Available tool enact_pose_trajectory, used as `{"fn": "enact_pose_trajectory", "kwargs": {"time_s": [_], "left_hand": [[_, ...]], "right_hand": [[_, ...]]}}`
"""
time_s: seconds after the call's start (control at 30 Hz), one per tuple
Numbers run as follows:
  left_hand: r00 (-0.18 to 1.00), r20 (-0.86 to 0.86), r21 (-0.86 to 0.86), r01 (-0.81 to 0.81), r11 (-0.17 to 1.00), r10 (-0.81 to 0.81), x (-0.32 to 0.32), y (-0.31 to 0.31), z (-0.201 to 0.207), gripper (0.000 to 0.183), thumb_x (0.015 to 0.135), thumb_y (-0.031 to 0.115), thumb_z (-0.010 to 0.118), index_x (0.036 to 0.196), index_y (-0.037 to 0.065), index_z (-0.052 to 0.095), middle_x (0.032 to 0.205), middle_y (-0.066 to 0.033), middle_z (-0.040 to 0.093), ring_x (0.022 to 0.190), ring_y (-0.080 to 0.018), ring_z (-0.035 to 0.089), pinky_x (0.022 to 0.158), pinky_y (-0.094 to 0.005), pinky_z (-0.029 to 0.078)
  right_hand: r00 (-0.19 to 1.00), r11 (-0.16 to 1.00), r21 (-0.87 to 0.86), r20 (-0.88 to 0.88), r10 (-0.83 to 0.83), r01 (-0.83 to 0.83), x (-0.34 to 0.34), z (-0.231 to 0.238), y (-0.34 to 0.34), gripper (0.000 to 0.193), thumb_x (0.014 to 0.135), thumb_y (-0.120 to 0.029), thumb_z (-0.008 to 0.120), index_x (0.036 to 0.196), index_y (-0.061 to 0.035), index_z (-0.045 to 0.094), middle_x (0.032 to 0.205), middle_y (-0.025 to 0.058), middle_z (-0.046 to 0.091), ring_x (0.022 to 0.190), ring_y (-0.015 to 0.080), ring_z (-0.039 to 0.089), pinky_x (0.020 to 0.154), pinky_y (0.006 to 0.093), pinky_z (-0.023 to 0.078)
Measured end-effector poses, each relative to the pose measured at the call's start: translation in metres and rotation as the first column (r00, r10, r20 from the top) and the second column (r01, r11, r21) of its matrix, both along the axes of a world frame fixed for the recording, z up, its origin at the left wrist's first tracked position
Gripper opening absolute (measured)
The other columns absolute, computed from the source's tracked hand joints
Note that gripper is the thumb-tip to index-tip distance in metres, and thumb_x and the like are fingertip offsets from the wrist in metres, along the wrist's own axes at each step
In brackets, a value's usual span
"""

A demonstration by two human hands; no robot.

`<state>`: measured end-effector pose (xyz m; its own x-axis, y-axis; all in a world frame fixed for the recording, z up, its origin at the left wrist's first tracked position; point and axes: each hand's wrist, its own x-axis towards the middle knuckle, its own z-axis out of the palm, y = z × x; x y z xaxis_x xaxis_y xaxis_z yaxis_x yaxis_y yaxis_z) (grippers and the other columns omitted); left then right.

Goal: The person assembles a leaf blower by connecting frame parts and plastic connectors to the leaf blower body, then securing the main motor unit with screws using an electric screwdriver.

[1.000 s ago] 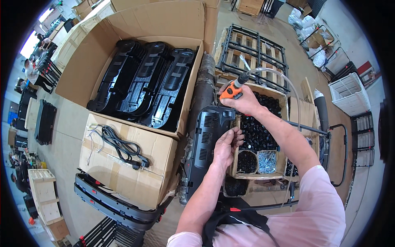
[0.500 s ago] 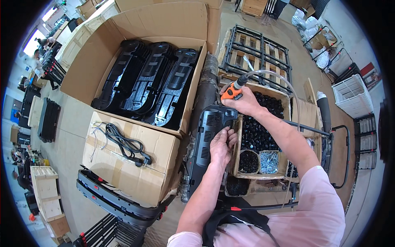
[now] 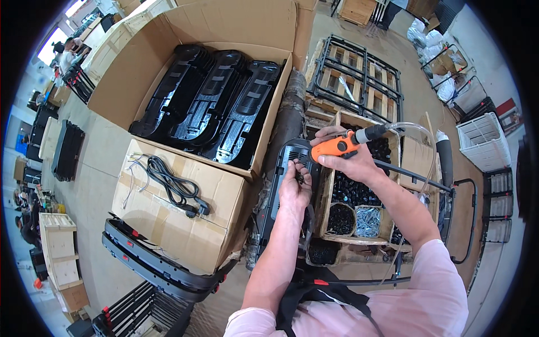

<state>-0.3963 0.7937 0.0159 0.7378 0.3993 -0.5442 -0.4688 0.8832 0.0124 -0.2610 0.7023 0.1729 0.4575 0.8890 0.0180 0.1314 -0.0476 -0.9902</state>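
Observation:
My right hand (image 3: 357, 164) grips an orange air screwdriver (image 3: 335, 148) with a clear hose running from its dark end toward the right. The tool is held over the far end of a long black plastic cover (image 3: 285, 160) with vent slots. My left hand (image 3: 295, 190) is above that cover, fingers curled and turned up, with small dark pieces in them, too small to make out clearly. To the right is a wooden parts box (image 3: 324, 210) with black plastic parts (image 3: 353, 188), small black pieces (image 3: 341, 219) and silver screws (image 3: 368, 221).
An open carton (image 3: 120, 106) of stacked black covers (image 3: 247, 112) stands far left. Nearer, a black power cord (image 3: 168, 180) lies on a closed carton (image 3: 163, 224). Black curved parts (image 3: 151, 258) stand at the lower left. Black metal frames (image 3: 359, 73) lie on a pallet beyond.
The screwdriver has swung round, its hose end now pointing right, and come back toward me. My left hand has moved slightly away from me and turned fingers up.

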Motion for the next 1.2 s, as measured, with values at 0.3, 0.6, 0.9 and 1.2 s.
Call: {"fn": "enact_pose_trajectory", "kwargs": {"time_s": [0.3, 0.6, 0.9, 1.2], "left_hand": [[0.994, 0.051, 0.0, 0.097, 0.995, -0.096, -0.014, 0.008, 0.002, 0.026, 0.11, 0.032, 0.056, 0.116, 0.008, 0.063, 0.088, -0.0001, 0.065, 0.077, -0.014, 0.063, 0.069, -0.0271, 0.058], [0.993, -0.02, -0.056, 0.111, 0.992, -0.112, -0.024, -0.024, 0.022, 0.029, 0.115, 0.024, 0.04, 0.113, -0.001, 0.055, 0.11, -0.0162, 0.063, 0.105, -0.0313, 0.069, 0.099, -0.0408, 0.062], [0.95, -0.04, -0.057, 0.307, 0.95, -0.309, -0.07, -0.061, 0.014, 0.029, 0.114, 0.024, 0.044, 0.12, 0.0, 0.059, 0.109, -0.0129, 0.066, 0.102, -0.0293, 0.071, 0.093, -0.04, 0.062], [0.923, -0.075, -0.05, 0.374, 0.926, -0.377, -0.102, -0.078, 0.018, 0.03, 0.113, 0.019, 0.044, 0.128, -0.004, 0.055, 0.114, -0.0171, 0.064, 0.106, -0.0316, 0.07, 0.097, -0.0429, 0.061]], "right_hand": [[1.0, 0.999, -0.036, 0.017, 0.022, -0.021, -0.008, 0.005, 0.009, 0.057, 0.084, -0.019, 0.087, 0.132, -0.0029, 0.062, 0.119, 0.0118, 0.074, 0.115, 0.019, 0.069, 0.107, 0.0389, 0.054], [0.999, 1.0, -0.017, 0.031, -0.025, 0.025, -0.017, -0.02, 0.048, 0.057, 0.083, -0.011, 0.086, 0.133, 0.0, 0.061, 0.121, 0.0137, 0.073, 0.115, 0.0201, 0.069, 0.104, 0.0366, 0.055], [0.96, 0.993, -0.108, 0.273, 0.068, -0.04, -0.021, -0.04, 0.072, 0.042, 0.083, -0.008, 0.083, 0.121, -0.0019, 0.067, 0.113, 0.009, 0.074, 0.107, 0.0165, 0.07, 0.098, 0.0339, 0.056], [0.926, 0.978, -0.204, 0.36, 0.117, -0.044, -0.026, -0.044, 0.081, 0.034, 0.083, -0.01, 0.081, 0.113, -0.0031, 0.069, 0.109, 0.0067, 0.074, 0.101, 0.0161, 0.07, 0.094, 0.0336, 0.056]]}}
